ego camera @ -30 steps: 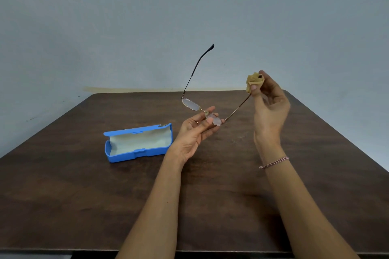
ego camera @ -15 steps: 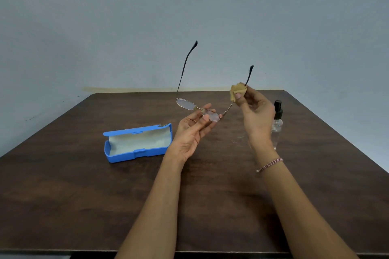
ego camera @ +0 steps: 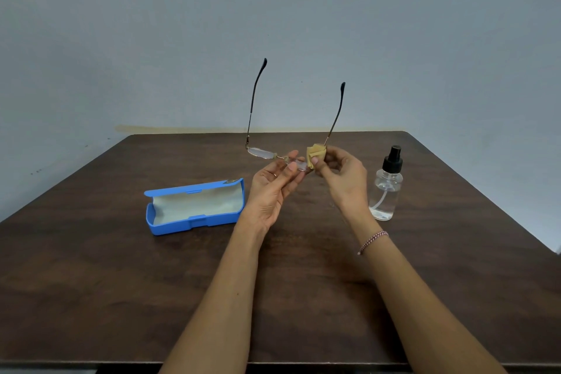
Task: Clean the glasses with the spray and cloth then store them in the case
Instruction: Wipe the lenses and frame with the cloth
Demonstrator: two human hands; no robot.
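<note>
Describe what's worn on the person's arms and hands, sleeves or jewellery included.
Both forearms are bare, no sleeves in view. The left hand has a thin ring on one finger. The right hand has no ring visible; its wrist carries a thin pink-and-white beaded bracelet.

Left hand point(ego camera: 274, 182) holds glasses point(ego camera: 261, 152) by the bridge, temples up. Right hand point(ego camera: 341, 176) pinches cloth point(ego camera: 315, 155) at the right hinge. Case point(ego camera: 194, 206) lies open at 9 o'clock; spray point(ego camera: 387, 188) stands at 3 o'clock.
</note>
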